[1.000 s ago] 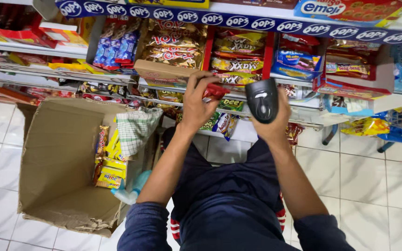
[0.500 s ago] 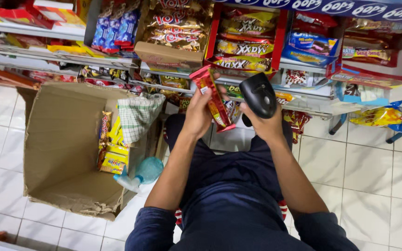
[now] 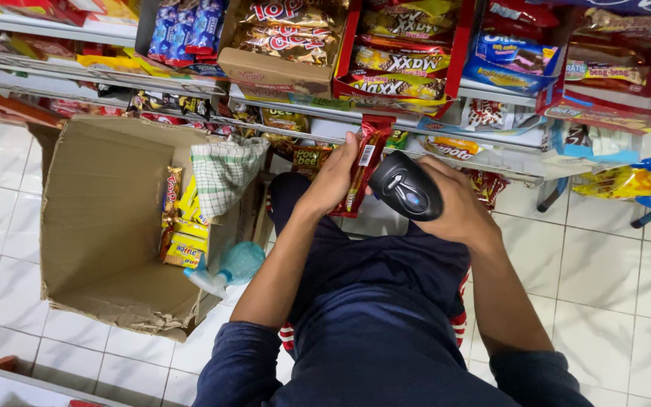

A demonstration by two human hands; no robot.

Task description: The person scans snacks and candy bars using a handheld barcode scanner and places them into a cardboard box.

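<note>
Lowered from the shelf's front edge since a moment ago, the left hand (image 3: 333, 181) grips a red snack packet (image 3: 361, 167) beside the black barcode scanner (image 3: 406, 185) clasped in the right hand (image 3: 457, 207).

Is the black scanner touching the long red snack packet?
Cannot tell. In the head view the black scanner overlaps the edge of the red snack packet, so no contact or gap shows plainly.

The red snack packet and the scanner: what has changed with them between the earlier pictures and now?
The left hand took a red snack packet from the shelf edge and brought it down toward the body, now held upright with its barcode showing. The right hand moved the black scanner in beside it, almost touching. The cardboard box with its checked cloth stayed in place.
</note>
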